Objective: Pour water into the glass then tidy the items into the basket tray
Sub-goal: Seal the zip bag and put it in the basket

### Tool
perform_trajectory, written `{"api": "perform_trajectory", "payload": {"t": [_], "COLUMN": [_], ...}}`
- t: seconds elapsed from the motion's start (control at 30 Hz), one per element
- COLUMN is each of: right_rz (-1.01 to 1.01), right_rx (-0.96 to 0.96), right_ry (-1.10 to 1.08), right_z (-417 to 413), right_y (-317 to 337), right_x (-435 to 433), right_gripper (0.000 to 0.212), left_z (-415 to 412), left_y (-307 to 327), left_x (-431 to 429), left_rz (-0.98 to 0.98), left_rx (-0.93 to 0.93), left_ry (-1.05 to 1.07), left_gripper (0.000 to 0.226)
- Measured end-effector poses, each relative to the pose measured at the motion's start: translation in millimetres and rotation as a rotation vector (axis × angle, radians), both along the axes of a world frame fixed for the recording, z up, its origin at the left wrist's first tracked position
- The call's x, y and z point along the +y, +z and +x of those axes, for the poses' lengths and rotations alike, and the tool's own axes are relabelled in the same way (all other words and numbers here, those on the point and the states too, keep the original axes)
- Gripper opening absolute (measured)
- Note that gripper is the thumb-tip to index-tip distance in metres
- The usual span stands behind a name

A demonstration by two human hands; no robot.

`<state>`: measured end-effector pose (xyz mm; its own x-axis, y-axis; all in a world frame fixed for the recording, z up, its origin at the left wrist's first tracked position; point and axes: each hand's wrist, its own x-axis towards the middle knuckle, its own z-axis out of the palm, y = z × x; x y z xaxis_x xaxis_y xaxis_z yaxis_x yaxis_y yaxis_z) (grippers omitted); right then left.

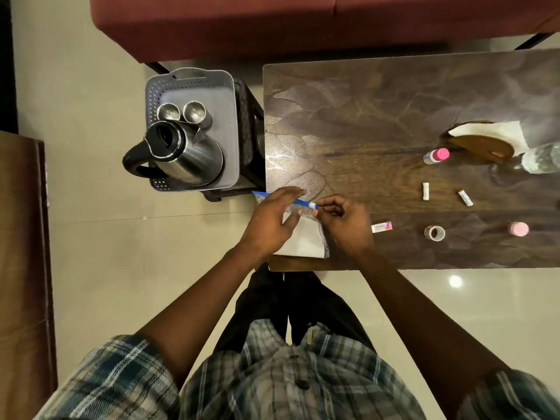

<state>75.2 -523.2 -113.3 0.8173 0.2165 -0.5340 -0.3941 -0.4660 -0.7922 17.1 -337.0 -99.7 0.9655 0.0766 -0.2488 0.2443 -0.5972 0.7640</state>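
— What are we holding?
— Our left grip [272,221] holds a clear bag [306,241] near its top, with the fingers bent round it. Our right grip [344,222] pinches the right end of the bag's blue zip strip [298,202].
— What is in the bag?
— Something flat and white. We cannot tell what it is.
— Where is the bag?
— In the middle of the frame, at the lower left corner of the desk [363,116].
— And the basket tray?
— The grey basket tray [225,86] sits on a dark stool [250,131] in the upper left of the frame, just beside the desk. A shiny steel jug [194,156] with a black handle stands in it. Two steel glasses [194,110] stand side by side, just above the jug in the frame. We cannot see if there is water in them.
— What lies on the desk?
— On the right of the frame we see a small bottle with a pink cap [436,156], two little white tubes [426,191], a small box [381,227], a roll of clear tape [434,232] and a pink round thing [518,229]. Higher up is a wooden holder [485,147] with white paper on it, and a clear bottle [542,159] at the right edge.
— What else?
— A dark red sofa [272,22] runs along the top.
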Motion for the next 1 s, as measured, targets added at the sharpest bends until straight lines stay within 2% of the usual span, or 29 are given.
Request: {"api": "perform_trajectory", "payload": {"t": [0.13, 0.33, 0.6, 0.83, 1.0], "right_rz": [0.076, 0.107, 0.152, 0.216, 0.188], "right_rx": [-0.072, -0.152, -0.301, -0.392, -0.396], "right_ry": [0.058, 0.173, 0.26, 0.301, 0.285], "right_z": [-14, -16, -6, 3, 11], "right_y": [49, 104, 162, 181, 186], "right_x": [5, 6, 12, 14, 13], "right_gripper": [0.015, 0.014, 0.033, 0.021, 0.016], "left_z": [-9, -18, -17, -12, -18], "left_y": [45, 94, 141, 163, 164], "left_x": [-4, 4, 11, 20, 34], "left_rz": [-0.002, -0.029, -0.013, 0.134, 0.194], "left_rx": [-0.045, -0.084, -0.202, -0.292, -0.257], "left_ry": [-0.038, 0.035, 0.043, -0.067, -0.067], "left_gripper": [0.034, 0.025, 0.021, 0.021, 0.022]}}
